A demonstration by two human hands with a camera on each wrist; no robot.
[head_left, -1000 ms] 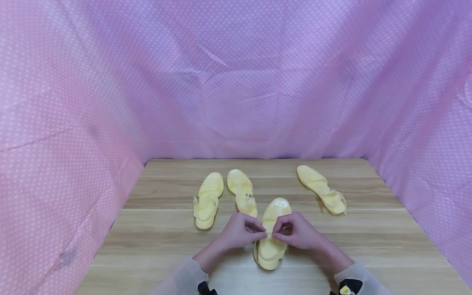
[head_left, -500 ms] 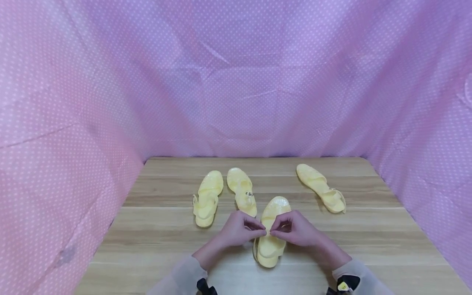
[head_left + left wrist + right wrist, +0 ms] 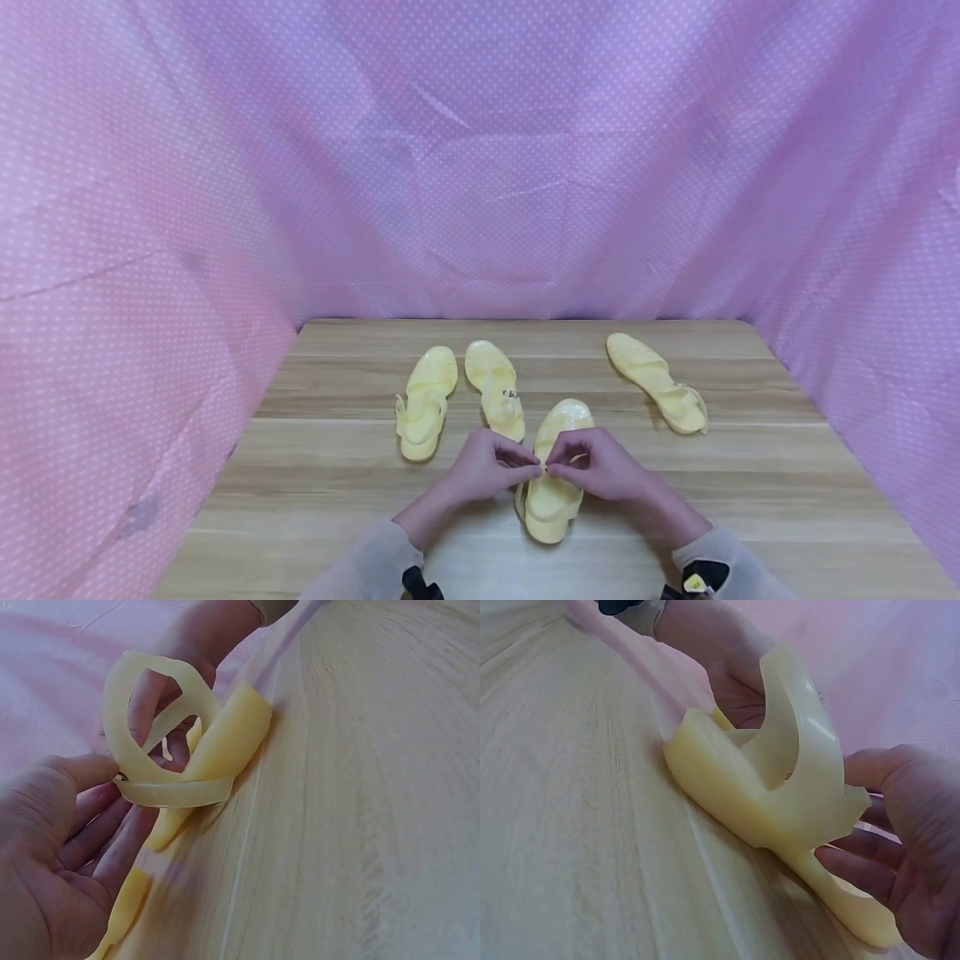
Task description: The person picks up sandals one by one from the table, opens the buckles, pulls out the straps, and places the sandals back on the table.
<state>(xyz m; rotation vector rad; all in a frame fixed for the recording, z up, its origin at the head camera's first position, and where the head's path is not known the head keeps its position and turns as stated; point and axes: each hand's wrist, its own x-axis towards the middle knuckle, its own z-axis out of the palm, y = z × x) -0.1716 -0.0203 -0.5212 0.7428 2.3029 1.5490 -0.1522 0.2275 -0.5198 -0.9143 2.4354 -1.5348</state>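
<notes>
A pale yellow jelly sandal lies near the front of the table, toe pointing away. Over its middle, my left hand pinches the thin ankle strap between thumb and fingers, beside a small dark buckle piece. Opposite it, my right hand grips the strap's other part with thumb and fingertips, close to the left fingertips. The right wrist view shows the wide heel strap standing up from the sole. Fingers hide whether the strap end sits in the buckle.
Two more yellow sandals, one at the left and one beside it, lie behind the hands. A further sandal lies slantwise at the back right. Pink dotted cloth hangs round the wooden table.
My right hand has moved slightly left, bringing its fingertips nearer the left hand's. The left hand and the sandals stay about where they were; the view shifts a little.
</notes>
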